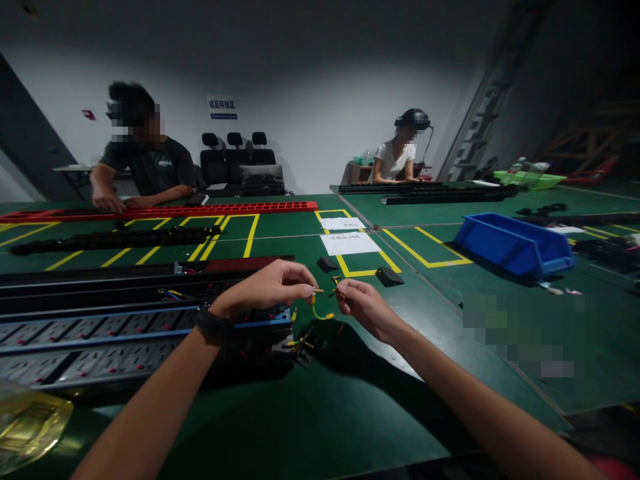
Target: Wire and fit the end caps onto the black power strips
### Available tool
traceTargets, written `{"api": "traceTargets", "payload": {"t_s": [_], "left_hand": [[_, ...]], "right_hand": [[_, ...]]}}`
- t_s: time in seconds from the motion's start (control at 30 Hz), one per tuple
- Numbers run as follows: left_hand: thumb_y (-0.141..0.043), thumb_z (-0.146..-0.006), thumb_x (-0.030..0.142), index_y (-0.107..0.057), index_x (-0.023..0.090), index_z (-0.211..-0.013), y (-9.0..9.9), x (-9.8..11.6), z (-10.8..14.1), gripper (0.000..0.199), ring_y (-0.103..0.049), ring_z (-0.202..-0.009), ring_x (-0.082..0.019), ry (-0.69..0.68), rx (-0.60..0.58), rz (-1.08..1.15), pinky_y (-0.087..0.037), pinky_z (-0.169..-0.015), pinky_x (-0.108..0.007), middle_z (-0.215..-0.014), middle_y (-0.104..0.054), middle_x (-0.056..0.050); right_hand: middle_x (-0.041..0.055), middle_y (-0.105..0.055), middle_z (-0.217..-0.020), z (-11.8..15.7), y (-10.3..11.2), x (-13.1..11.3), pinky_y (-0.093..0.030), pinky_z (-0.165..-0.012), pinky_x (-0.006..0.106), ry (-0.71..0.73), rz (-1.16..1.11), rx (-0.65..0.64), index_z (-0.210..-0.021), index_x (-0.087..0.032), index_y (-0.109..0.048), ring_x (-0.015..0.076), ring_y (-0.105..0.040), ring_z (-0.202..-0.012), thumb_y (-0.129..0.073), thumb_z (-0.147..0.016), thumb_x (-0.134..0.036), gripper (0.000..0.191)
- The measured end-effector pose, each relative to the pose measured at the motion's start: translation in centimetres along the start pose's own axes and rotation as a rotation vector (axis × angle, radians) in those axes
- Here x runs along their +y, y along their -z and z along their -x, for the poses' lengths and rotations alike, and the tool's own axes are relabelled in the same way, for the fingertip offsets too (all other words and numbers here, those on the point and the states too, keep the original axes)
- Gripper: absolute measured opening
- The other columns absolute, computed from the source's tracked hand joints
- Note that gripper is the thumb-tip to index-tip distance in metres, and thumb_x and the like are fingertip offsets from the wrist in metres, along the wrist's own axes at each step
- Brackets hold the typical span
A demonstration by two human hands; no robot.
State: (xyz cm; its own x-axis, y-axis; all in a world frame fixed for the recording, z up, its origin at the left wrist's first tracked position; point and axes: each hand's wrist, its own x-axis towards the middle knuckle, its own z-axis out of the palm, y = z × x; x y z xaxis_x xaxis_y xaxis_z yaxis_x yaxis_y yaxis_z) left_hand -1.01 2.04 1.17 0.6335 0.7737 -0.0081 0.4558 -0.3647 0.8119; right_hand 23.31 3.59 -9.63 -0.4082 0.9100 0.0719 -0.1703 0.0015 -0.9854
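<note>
My left hand [280,285], with a dark band at its wrist, pinches a small brass-coloured screw at the end of a short yellow-green wire [321,315]. The wire hangs in a curve between the hands. Close by on the right, my right hand [363,300] has its fingertips pressed together around a small dark part too small to name. Below the left hand lie long metal rails [125,327] with grey plates and a blue edge. A small cluster of wires and screws [301,345] is at the rails' right end.
Two black blocks [389,277] and white paper sheets [349,244] lie ahead on the green table [400,413]. A blue bin [515,245] stands at right. A red slotted strip [225,209] runs across the back left. Two people [155,163] sit beyond the table.
</note>
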Motion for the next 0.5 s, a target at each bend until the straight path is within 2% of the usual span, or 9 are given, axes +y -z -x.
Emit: {"api": "traceTargets", "payload": {"t_s": [0.13, 0.27, 0.5], "left_hand": [[-0.068, -0.089, 0.046, -0.073, 0.016, -0.103, 0.8, -0.6, 0.3, 0.034, -0.061, -0.083, -0.016, 0.017, 0.006, 0.056, -0.048, -0.077, -0.029, -0.096, -0.071, -0.006], [-0.07, -0.088, 0.046, -0.071, 0.015, -0.101, 1.2, -1.0, 0.4, 0.034, -0.057, -0.079, -0.014, 0.005, -0.039, 0.102, -0.044, -0.07, -0.026, -0.093, -0.067, -0.004], [-0.067, -0.091, 0.053, -0.062, 0.017, -0.098, 1.0, -1.8, 0.3, 0.037, -0.038, -0.058, -0.007, 0.084, -0.081, 0.194, -0.028, -0.051, -0.023, -0.078, -0.048, 0.003]], "right_hand": [[-0.0017, -0.052, -0.067, 0.0, 0.0, 0.0, -0.031, -0.06, 0.03, -0.019, -0.009, 0.005, -0.079, -0.022, -0.061, 0.0131, -0.042, -0.061, -0.077, -0.085, -0.053, 0.036], [-0.0013, -0.052, -0.067, -0.1, 0.0, 0.1, -0.03, -0.06, 0.032, -0.038, -0.012, 0.016, -0.077, -0.022, -0.062, 0.0142, -0.042, -0.06, -0.079, -0.082, -0.053, 0.035], [-0.003, -0.051, -0.065, -0.1, 0.0, 0.1, -0.028, -0.06, 0.031, -0.057, -0.021, 0.013, -0.074, -0.021, -0.063, 0.0115, -0.041, -0.058, -0.079, -0.081, -0.051, 0.035]]}}
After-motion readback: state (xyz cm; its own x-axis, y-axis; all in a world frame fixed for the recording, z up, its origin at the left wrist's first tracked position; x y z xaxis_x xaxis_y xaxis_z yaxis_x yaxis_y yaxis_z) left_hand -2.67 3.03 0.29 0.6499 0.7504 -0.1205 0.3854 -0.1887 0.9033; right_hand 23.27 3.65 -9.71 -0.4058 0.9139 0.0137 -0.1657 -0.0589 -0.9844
